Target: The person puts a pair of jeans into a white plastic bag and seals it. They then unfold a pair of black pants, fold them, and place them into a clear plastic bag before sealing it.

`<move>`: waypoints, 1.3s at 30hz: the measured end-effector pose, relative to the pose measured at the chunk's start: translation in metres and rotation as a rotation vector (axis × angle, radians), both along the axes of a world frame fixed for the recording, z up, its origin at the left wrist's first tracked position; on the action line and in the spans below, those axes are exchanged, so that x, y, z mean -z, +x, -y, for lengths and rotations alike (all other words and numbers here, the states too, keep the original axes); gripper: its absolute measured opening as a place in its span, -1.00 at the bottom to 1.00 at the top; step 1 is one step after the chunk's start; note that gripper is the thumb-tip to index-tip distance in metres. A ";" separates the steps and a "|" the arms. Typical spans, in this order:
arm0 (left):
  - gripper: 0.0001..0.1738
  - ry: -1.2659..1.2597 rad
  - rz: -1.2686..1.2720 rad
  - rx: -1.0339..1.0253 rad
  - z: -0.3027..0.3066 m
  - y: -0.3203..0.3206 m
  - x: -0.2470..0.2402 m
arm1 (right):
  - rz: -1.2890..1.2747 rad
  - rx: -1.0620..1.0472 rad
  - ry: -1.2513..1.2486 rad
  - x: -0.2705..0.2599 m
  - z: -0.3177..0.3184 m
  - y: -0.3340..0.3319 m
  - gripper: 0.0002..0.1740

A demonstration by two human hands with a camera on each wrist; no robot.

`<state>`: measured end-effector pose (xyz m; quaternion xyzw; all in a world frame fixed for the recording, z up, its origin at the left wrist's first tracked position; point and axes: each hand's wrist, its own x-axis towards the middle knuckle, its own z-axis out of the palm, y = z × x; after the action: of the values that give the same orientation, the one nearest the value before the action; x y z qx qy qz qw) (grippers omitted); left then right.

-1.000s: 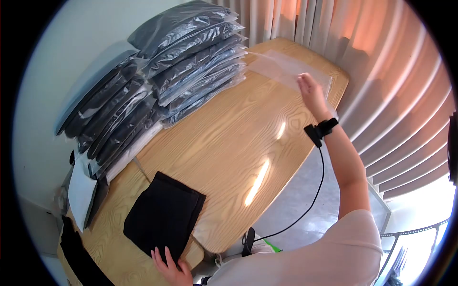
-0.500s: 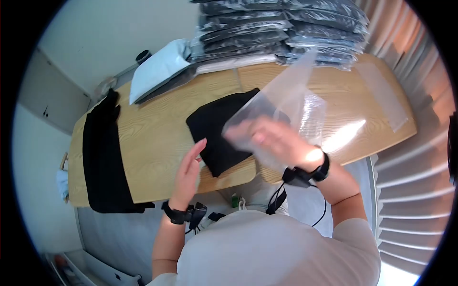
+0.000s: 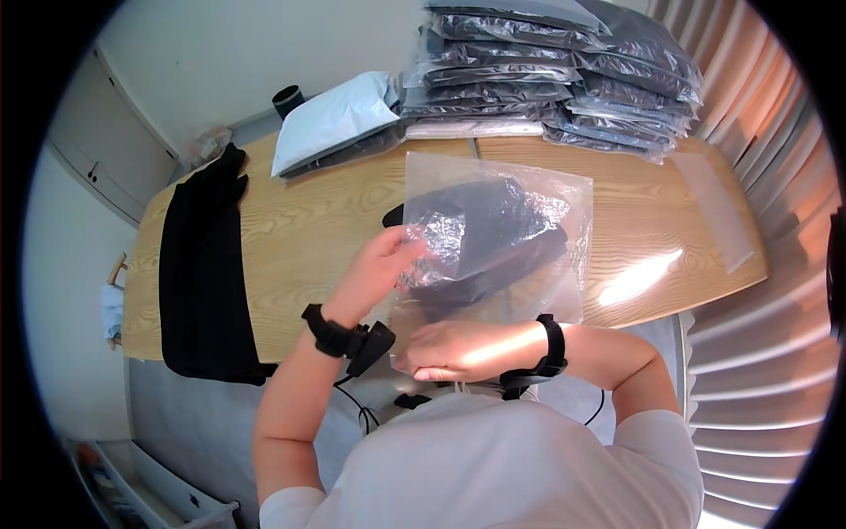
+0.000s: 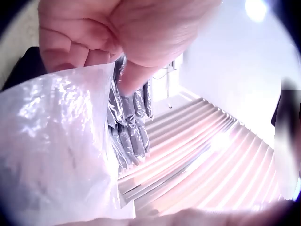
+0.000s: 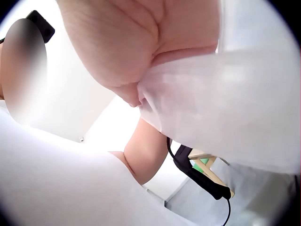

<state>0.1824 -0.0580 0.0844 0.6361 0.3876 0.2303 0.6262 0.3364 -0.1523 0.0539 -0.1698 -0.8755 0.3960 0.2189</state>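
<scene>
From the head view, I hold a clear plastic bag [image 3: 498, 238] in the middle of the frame, over the wooden table [image 3: 300, 238]. My left hand [image 3: 383, 264] has its fingers curled onto the bag's left edge. My right hand [image 3: 454, 350], just below centre, grips the near bottom edge. With the two holds set apart, the thin film stays spread rather than slumping.

A folded black garment [image 3: 394, 214] shows darkly through the film, one corner poking out at the bag's left side. I judge it lies on the table beneath the bag, but I can't rule out that it is inside.

A stack of bagged garments [image 3: 564, 79] sits at upper right and a white mailer [image 3: 330, 119] at upper centre. A long black cloth [image 3: 203, 264] lies at the left and flat empty bags [image 3: 718, 212] at the right, all well apart from my hands.

At the left wrist, my left hand [image 4: 117, 33] fills the top of the frame. Thumb and fingers are closed together on a fold of the bag [image 4: 51, 141], which hangs to lower left, crinkled where I pinch it.

At the right wrist, my right hand [image 5: 141, 47] is at the top, with the fingers clamped on the bag's [image 5: 225, 108] edge at centre. The film stretches away to the right, drawn taut by that grip.
</scene>
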 end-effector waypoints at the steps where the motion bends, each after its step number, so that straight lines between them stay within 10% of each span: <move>1: -0.57 0.016 0.023 0.022 -0.004 0.001 0.006 | 0.008 -0.008 -0.001 -0.002 0.001 0.002 -0.70; 8: -0.60 0.113 0.302 -0.399 -0.029 -0.063 0.019 | 0.050 0.975 0.042 -0.067 -0.006 0.067 -0.77; 13: -0.67 0.166 0.466 -0.786 -0.054 -0.173 0.047 | 0.117 1.306 0.063 -0.011 -0.055 0.157 -0.52; 19: -0.64 0.098 0.382 -1.034 -0.060 -0.255 0.083 | 0.349 1.393 -0.339 0.004 -0.072 0.153 -0.29; 25: -0.45 0.032 0.131 -1.163 -0.061 -0.269 0.096 | 0.163 1.250 -0.659 -0.001 -0.065 0.139 -0.51; 31: -0.52 0.477 -0.219 -0.881 -0.002 -0.222 0.026 | 0.048 1.184 -0.733 -0.001 -0.032 0.141 -0.53; 39: -0.54 0.179 -0.193 -0.149 0.065 -0.069 0.003 | -0.436 1.209 -1.022 0.024 0.024 0.194 -0.51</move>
<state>0.1138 -0.1229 0.0811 0.6779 0.4703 0.2475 0.5079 0.5303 -0.1763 0.0295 -0.6101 -0.2822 0.5837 0.4554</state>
